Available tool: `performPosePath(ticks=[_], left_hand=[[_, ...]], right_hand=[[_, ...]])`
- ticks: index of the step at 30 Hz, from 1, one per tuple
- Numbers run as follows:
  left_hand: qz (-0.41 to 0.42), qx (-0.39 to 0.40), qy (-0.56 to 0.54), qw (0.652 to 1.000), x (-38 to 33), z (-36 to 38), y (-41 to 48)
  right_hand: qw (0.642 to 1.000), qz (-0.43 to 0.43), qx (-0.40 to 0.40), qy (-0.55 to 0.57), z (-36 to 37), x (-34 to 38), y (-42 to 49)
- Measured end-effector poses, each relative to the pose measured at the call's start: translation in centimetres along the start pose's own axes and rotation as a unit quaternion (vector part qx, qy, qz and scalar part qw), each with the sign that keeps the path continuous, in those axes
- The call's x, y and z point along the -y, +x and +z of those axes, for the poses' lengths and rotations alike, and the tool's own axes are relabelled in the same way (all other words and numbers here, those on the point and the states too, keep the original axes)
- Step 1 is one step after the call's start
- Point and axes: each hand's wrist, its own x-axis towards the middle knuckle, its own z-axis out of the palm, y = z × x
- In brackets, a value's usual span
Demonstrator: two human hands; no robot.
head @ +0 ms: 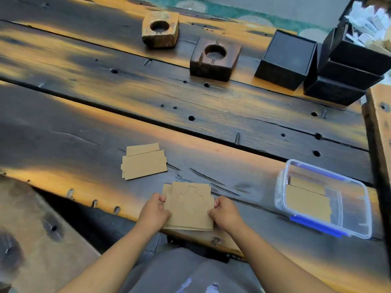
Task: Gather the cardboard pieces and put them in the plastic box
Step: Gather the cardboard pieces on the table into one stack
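A stack of square brown cardboard pieces (189, 205), the top one scored with a rounded cut-out, rests at the table's near edge. My left hand (153, 212) grips its left side and my right hand (225, 211) grips its right side. A second small pile of cardboard pieces (143, 162) lies flat further out and to the left, untouched. The clear plastic box (362, 210) with blue clips sits open at the right, with a few cardboard pieces (306, 201) lying inside.
The dark plank table (211, 115) has holes and gaps between boards. At the back stand a light wooden block (160, 28), a dark wooden block (214, 59) and several black boxes (285, 60). A wooden bench (42, 229) is at lower left.
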Motion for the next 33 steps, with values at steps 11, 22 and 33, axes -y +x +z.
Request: performPosePath(ticks=[11, 22, 33], left_hand=[[0.054, 0.0, 0.047, 0.997, 3.0, -1.7, 2.7], [0.048, -0.003, 0.039, 0.998, 4.6, -0.6, 3.4], [0.034, -0.02, 0.046, 0.998, 4.9, -0.9, 3.2]], right_hand=[[0.998, 0.01, -0.029, -0.053, 3.1, 2.1, 0.9], [0.997, 0.002, -0.053, -0.061, 3.9, 1.8, 1.0], [0.999, -0.011, -0.035, -0.039, 3.4, 1.6, 1.2]])
